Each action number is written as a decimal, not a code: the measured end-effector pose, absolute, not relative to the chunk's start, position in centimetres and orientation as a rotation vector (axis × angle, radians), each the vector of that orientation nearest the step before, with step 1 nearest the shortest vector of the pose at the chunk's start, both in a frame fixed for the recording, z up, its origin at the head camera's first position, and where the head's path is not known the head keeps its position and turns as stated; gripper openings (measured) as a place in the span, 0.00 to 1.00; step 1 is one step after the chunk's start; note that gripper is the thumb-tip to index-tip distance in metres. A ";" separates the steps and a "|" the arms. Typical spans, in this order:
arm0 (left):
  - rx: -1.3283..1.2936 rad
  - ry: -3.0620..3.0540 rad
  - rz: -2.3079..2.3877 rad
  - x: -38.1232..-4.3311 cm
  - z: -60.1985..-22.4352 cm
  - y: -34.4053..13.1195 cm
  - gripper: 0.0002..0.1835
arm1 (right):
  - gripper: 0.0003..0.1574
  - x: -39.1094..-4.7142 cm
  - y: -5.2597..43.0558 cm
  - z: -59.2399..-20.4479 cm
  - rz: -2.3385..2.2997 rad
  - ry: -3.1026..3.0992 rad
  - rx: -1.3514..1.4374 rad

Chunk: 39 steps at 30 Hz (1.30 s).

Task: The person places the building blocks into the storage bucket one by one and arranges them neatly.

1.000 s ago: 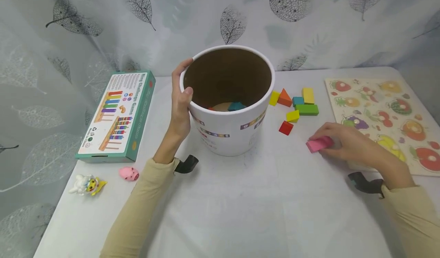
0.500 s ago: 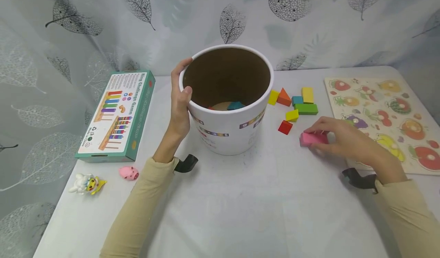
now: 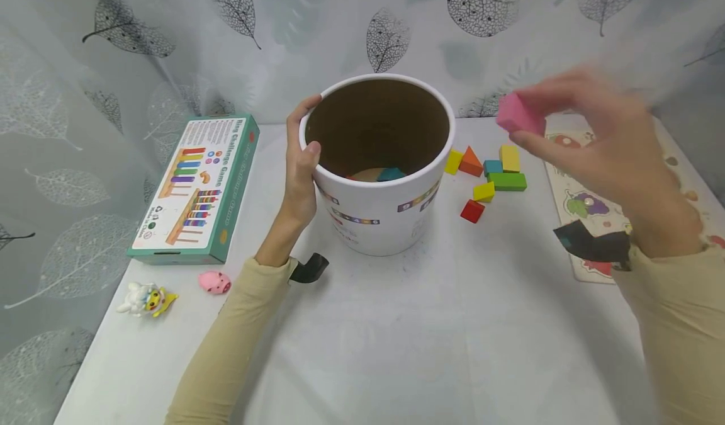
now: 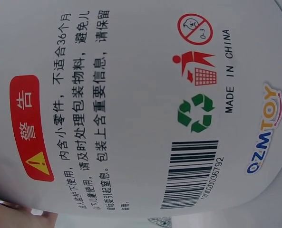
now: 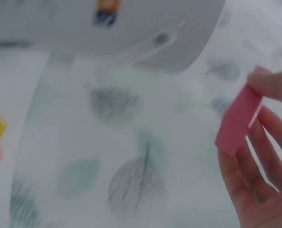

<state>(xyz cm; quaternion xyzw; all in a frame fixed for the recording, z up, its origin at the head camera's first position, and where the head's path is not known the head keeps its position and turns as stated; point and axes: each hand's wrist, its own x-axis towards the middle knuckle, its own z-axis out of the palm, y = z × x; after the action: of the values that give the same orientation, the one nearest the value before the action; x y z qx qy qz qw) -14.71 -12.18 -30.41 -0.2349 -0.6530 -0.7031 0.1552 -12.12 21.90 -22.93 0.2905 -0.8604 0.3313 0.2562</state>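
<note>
white surface (image 3: 396, 337), leaf-print curtain (image 3: 340, 22) behind. we've got the left hand (image 3: 299, 173) gripping the white bucket (image 3: 374, 223) by its left rim, fingers and thumb round the edge. right hand (image 3: 606, 129) is blurred in the head view, but we can see its fingers pinching the pink block (image 3: 517, 113). block is up off the surface, right of the bucket and apart from it, with the fruit board (image 3: 569, 192) below and behind the hand. loose blocks, incl. the green block (image 3: 506, 181), sit on the surface right of the bucket; a blue piece (image 3: 391, 174) shows inside it.

for a clean carry, we'd pinch the block across its flat sides without squeezing hard; smooth faces could slip if it twists. we'd want enough height over the near rim and loose pieces, and a firm left grip so a knock doesn't tip the bucket.
</note>
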 end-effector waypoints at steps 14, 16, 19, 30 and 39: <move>-0.665 -1.890 -2.007 -14.7 -30.3 -12.0 0.49 | 0.31 -14.0 14.4 -20.6 1.297 -2.174 0.931; -0.665 -1.891 -2.007 -14.7 -30.3 -12.0 0.49 | 0.31 -14.2 14.3 -20.7 1.304 -2.169 0.952; -0.663 -1.890 -2.008 -14.7 -30.3 -12.0 0.49 | 0.31 -14.5 14.2 -20.8 1.293 -2.168 0.995; -0.661 -1.893 -2.006 -14.7 -30.4 -12.2 0.48 | 0.28 -14.6 13.8 -21.3 1.331 -2.191 0.992; -0.636 -1.891 -2.006 -14.6 -30.3 -12.2 0.47 | 0.29 -15.2 17.0 -21.0 1.175 -2.226 0.849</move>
<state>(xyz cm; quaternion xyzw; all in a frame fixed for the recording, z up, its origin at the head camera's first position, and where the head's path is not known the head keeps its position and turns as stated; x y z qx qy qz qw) -14.63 -12.23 -30.35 -0.2221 -0.6602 -0.7004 0.1553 -15.19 16.98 -20.98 0.3104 -0.8134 0.4292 0.2403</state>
